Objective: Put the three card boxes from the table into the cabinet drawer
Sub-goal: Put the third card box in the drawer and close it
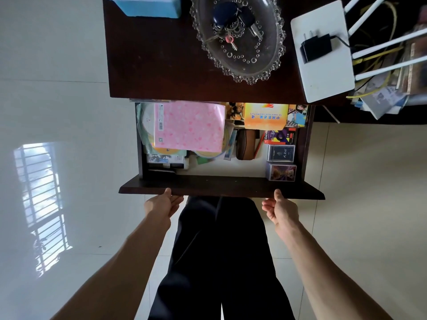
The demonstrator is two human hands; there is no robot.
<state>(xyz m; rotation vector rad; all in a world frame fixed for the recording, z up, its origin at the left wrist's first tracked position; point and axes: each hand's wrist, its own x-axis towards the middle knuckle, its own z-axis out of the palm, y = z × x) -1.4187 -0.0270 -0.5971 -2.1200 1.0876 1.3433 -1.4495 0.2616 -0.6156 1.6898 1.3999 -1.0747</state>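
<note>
The dark wooden cabinet drawer [221, 187] stands pulled out below the cabinet top. Three card boxes lie in a column along its right side: a red and purple box [280, 136] farthest back, a dark grey box [281, 153] in the middle, and a purple patterned box [281, 172] nearest the front panel. My left hand [163, 203] holds the front panel's lower edge at the left, thumb on top. My right hand [279, 209] holds the same edge at the right, thumb up against it.
The drawer also holds a pink booklet [190, 125], discs, an orange box [265, 115] and a brown case [246, 144]. On the cabinet top [157, 65] sit a glass dish [265, 63] with keys, a blue box [150, 5] and a white router [323, 72] with a black plug. Pale floor tiles surround my legs.
</note>
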